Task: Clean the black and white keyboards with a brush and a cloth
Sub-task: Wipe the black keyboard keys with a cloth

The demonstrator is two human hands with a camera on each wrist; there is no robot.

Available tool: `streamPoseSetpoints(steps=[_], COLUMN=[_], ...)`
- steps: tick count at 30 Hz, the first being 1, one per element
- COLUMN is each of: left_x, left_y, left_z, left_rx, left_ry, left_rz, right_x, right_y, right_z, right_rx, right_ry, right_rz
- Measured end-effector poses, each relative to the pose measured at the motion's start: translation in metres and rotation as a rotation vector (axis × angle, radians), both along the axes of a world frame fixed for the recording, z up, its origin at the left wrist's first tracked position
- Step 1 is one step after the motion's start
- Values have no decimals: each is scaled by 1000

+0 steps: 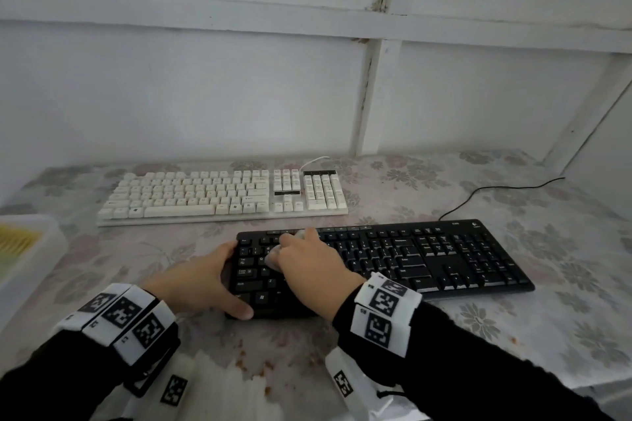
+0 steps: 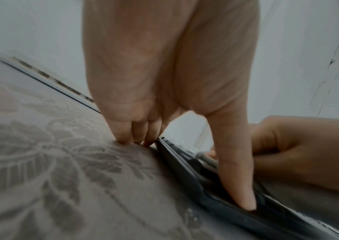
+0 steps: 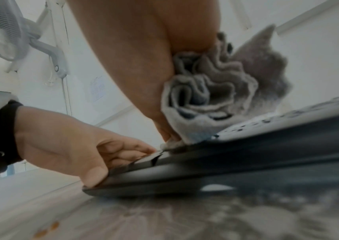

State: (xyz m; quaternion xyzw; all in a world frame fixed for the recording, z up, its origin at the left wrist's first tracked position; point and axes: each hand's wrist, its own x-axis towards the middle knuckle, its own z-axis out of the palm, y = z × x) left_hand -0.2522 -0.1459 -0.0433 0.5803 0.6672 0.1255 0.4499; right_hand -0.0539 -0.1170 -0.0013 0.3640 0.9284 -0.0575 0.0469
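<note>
The black keyboard [image 1: 393,256] lies flat on the tabletop [image 1: 513,328] nearest the person, its cable [image 1: 492,190] trailing off behind; it looks a light, stiff plastic slab that would likely skid on the smooth flowered covering unless it is braced at one end, and its keycaps are the delicate part, best wiped with light pressure rather than dug at. The grey cloth [image 3: 215,91] is soft and bunches easily: the right hand [image 1: 307,263] has it wadded in curled fingers and presses it on the upper left keys. The left hand [image 1: 201,280] steadies the keyboard's left end, thumb laid along the near edge and fingers curled at the far corner, which seems the sensible place to hold, as it leaves the keys free. Behind, well apart, the white keyboard [image 1: 222,193] rests near the wall. At the left edge of the tabletop stands a pale plastic container [image 1: 30,256] with something yellow inside; whether that is the brush I cannot tell
</note>
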Motion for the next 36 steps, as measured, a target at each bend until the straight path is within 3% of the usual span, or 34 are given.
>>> streamPoseSetpoints(steps=[11, 16, 22, 26, 36], left_x=[-2, -1, 6, 11, 3], left_y=[0, 0, 0, 1, -1], left_z=[-1, 1, 7, 10, 6], left_rx=[-7, -13, -5, 23, -4], left_ry=[21, 46, 77, 142, 18], left_rz=[-12, -8, -8, -30, -20], right_x=[64, 62, -13, -43, 0], right_y=[7, 11, -9, -12, -13], right_z=[18, 27, 31, 11, 17], right_rx=[7, 32, 14, -49, 41], right_ry=[-119, -162, -12, 15, -68], right_rz=[-181, -323, -97, -55, -109])
